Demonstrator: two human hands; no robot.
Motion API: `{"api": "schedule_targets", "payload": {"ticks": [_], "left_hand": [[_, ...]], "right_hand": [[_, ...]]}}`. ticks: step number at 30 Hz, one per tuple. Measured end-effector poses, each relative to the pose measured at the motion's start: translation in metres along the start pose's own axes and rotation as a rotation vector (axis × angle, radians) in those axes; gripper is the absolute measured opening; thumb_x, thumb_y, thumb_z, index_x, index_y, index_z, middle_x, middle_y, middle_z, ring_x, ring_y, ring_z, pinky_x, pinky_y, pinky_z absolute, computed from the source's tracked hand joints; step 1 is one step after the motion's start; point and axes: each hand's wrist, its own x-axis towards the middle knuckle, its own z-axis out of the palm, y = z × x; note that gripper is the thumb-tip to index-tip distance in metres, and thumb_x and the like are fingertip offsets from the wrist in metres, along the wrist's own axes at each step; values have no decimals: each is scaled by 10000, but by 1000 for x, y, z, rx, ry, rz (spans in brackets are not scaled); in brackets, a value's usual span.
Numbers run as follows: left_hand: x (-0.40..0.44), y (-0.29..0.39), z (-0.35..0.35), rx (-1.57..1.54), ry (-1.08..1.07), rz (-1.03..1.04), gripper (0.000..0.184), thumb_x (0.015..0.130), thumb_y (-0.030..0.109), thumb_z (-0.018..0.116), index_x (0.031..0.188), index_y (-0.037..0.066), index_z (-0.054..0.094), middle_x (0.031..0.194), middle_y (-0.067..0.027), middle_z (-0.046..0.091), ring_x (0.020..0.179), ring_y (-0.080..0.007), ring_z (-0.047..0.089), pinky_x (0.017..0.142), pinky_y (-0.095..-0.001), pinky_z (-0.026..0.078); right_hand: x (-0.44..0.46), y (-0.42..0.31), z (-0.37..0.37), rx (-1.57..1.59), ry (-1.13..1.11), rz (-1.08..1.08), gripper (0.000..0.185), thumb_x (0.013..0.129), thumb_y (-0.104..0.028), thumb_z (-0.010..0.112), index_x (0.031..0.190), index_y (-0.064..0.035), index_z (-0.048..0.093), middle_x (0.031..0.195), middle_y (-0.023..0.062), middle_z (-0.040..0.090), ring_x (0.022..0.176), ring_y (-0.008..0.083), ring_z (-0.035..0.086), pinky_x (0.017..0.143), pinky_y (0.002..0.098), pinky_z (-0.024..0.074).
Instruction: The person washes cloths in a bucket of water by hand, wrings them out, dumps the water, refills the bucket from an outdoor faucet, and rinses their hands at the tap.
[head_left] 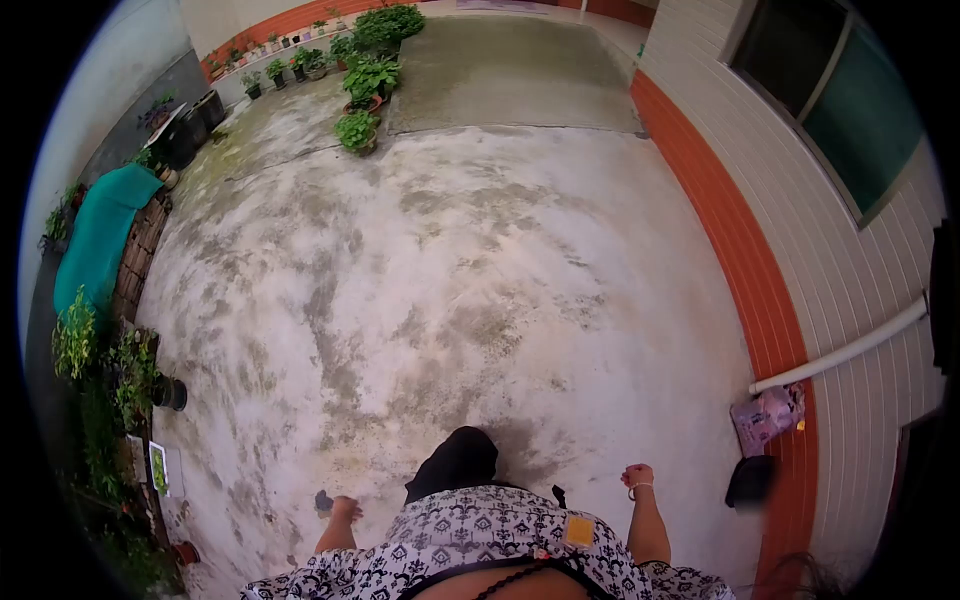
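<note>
My left hand (346, 508) hangs low beside my body with its fingers curled. A small dark grey patch (323, 501) shows right beside it; I cannot tell whether it is in the hand or on the ground. On the other side my right hand (637, 476) is held out from my body, fingers folded in, a thin bracelet (639, 487) round the wrist. Nothing shows in it. Between the hands are my black-and-white patterned top (470, 525), with a yellow square on it, and one dark trouser leg (455, 463) stepping forward.
Stained concrete (450, 300) stretches ahead to a greyer slab (510, 75). Potted plants (357, 130) stand at the far left. A green cover (105, 225) lies over stacked bricks (135, 255). Along the right wall are a white pipe (840, 350) and a pink bag (768, 415).
</note>
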Motion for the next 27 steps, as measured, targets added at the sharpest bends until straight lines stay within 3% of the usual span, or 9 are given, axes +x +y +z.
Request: {"api": "schedule_targets", "payload": {"ticks": [1, 2, 4, 7, 10, 15, 19, 22, 27], "left_hand": [[57, -34, -15, -177, -147, -270, 163, 725, 125, 437, 852, 24, 453, 691, -167, 564, 508, -282, 560, 392, -381, 402], [52, -43, -14, -244, -77, -408, 159, 724, 121, 438, 846, 21, 456, 688, -167, 563, 504, -277, 558, 387, -373, 402], [34, -5, 7, -360, 40, -469, 152, 722, 114, 438, 836, 16, 463, 684, -167, 560, 494, -267, 554, 379, -357, 401], [40, 114, 48, -464, 71, -394, 143, 718, 103, 439, 820, 8, 473, 677, -168, 557, 479, -253, 548, 366, -333, 401], [45, 313, 110, -400, 53, -87, 135, 715, 92, 440, 804, 0, 483, 670, -168, 553, 464, -238, 542, 354, -309, 400], [-10, 710, 248, -3, -121, 750, 147, 712, 94, 477, 792, -16, 534, 631, -117, 552, 515, -169, 547, 425, -271, 447], [-40, 932, 336, 72, -305, 1219, 129, 724, 63, 461, 806, -4, 534, 649, -99, 553, 551, -150, 549, 480, -263, 456], [-25, 1023, 359, -29, -366, 1224, 136, 727, 81, 465, 814, 7, 540, 640, -94, 555, 549, -146, 547, 489, -263, 452], [51, 996, 296, -8, -88, 523, 177, 701, 143, 494, 802, 5, 538, 602, -112, 556, 449, -161, 535, 392, -246, 419]], "right_hand": [[37, -45, 8, 24, 17, -65, 39, 673, -31, 508, 693, 3, 514, 569, 116, 550, 438, 176, 542, 351, 256, 425], [60, -94, 18, 8, -3, -83, 39, 673, -31, 508, 693, 3, 514, 569, 116, 550, 438, 176, 542, 351, 256, 425], [90, -182, 40, 193, -72, -196, 43, 681, -24, 496, 712, -1, 513, 585, 112, 549, 445, 173, 541, 337, 245, 414], [151, -207, 69, 88, -223, -113, 65, 649, -3, 523, 714, 4, 515, 558, 99, 546, 454, 165, 547, 352, 227, 416], [173, -210, 74, -234, -323, 81, 85, 646, -12, 548, 728, 7, 539, 575, 128, 559, 417, 172, 534, 356, 240, 418], [218, -272, 76, -214, -376, 292, 54, 633, -33, 545, 678, -4, 540, 556, 114, 554, 417, 162, 527, 363, 244, 414], [299, -337, 91, -230, -390, 373, 40, 622, -50, 542, 639, -13, 541, 541, 104, 550, 418, 154, 521, 369, 247, 411], [382, -415, 106, -284, -415, 357, 43, 614, -63, 540, 609, -20, 542, 530, 96, 547, 418, 147, 516, 374, 249, 409], [576, -616, 142, -166, -484, 316, 66, 601, -84, 536, 560, -32, 543, 511, 82, 542, 418, 137, 509, 381, 253, 406]]}}
